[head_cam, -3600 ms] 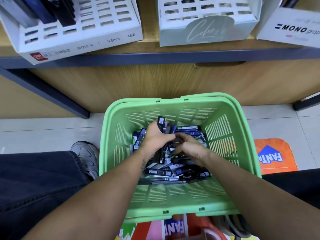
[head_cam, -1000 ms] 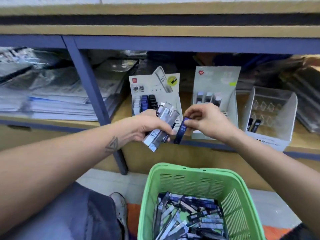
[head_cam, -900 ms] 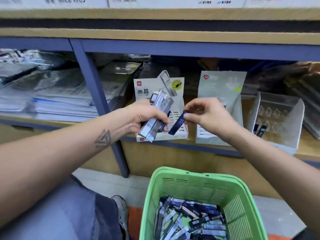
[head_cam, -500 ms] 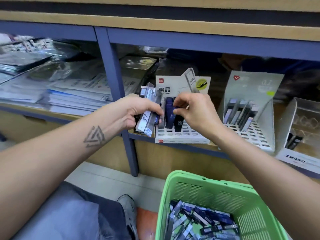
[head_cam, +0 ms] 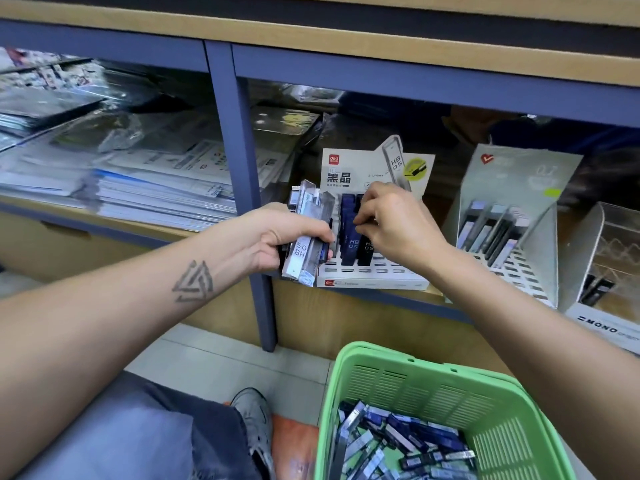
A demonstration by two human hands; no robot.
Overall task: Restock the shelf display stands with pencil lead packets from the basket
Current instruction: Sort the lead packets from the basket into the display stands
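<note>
Left hand: the left hand (head_cam: pixel 277 237) grips a fanned bundle of clear and grey pencil lead packets (head_cam: pixel 306 237), marked HB 0.5, held just beside the left edge of the stand.
Right hand: the right hand (head_cam: pixel 398 226) has its fingertips (head_cam: pixel 362 216) curled down onto the top of a dark blue lead packet (head_cam: pixel 349 230) standing in the stand; it appears to pinch it, seating it in its slot.
Stand: the white slotted cardboard display stand (head_cam: pixel 374 271) sits on the wooden shelf (head_cam: pixel 363 296); most of its front slots are unfilled.
Neighbouring stand: a grey slotted display stand (head_cam: pixel 512 244) with its own grey packets stands to the right.
Basket: the green plastic basket (head_cam: pixel 433 386) on the floor below holds many more loose packets.
Stage: probably early in restocking.
Risk, bundle: the left grip is loose and splayed, so a packet could slide out and drop.
Risk, seating: pushing at an angle may miss the slot and tip the neighbouring upright packets.
Risk, sorting: mixed types could land in the wrong stand.
</note>
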